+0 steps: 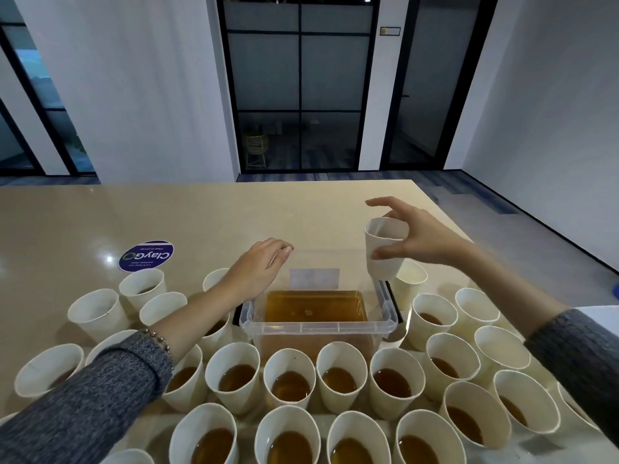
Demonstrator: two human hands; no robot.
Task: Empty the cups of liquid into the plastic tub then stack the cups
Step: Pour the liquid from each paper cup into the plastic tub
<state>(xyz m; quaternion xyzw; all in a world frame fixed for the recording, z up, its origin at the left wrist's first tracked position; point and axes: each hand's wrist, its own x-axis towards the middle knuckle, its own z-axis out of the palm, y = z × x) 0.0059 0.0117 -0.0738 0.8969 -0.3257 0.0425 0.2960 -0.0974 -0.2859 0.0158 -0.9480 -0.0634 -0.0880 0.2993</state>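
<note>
A clear plastic tub [318,326] with brown liquid in it stands at the table's middle. My right hand [415,239] holds a white paper cup [382,251] upright above the tub's right rim, thumb and fingers pinching its upper part. Right below that cup stands another white cup [410,274] that looks empty. My left hand [258,267] hovers over the tub's far left corner with loosely curled fingers and holds nothing. Several white cups with brown liquid [291,380] stand in rows in front of the tub and on both sides.
A round purple sticker [146,256] lies on the beige table [207,216] at the far left. The table's right edge runs diagonally past the right-hand cups [475,309]. More cups [97,311] crowd the left side under my left forearm.
</note>
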